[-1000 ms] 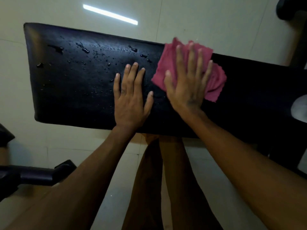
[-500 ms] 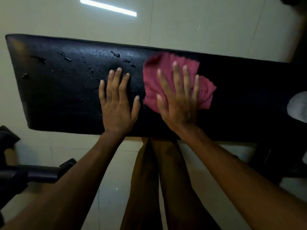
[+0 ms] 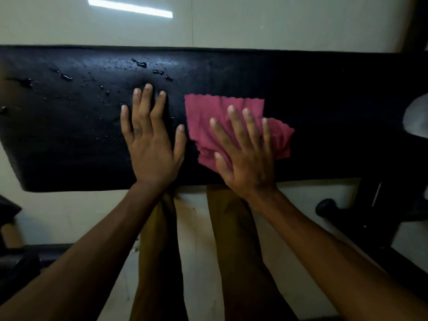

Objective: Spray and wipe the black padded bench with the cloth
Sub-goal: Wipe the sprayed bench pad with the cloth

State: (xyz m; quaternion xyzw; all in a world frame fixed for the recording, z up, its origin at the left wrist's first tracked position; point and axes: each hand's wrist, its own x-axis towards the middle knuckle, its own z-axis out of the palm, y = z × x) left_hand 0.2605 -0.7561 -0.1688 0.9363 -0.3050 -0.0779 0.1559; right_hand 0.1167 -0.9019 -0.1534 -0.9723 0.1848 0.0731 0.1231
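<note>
The black padded bench runs across the view from left to right. Water droplets dot its left half, above and left of my left hand. My left hand lies flat on the pad with straight, spread fingers. Just to its right, my right hand presses a pink cloth flat against the pad near the front edge, fingers straight and spread. The cloth sticks out beyond my fingers at the top and on the right.
Pale floor tiles lie beyond and below the bench. A white object sits on the bench's far right end. Dark equipment parts stand at the lower left and lower right. My legs stand under the bench's front edge.
My right hand has slid the pink cloth toward the bench's front edge. The left hand has stayed flat on the pad. The camera has tilted, so the bench sits lower in view.
</note>
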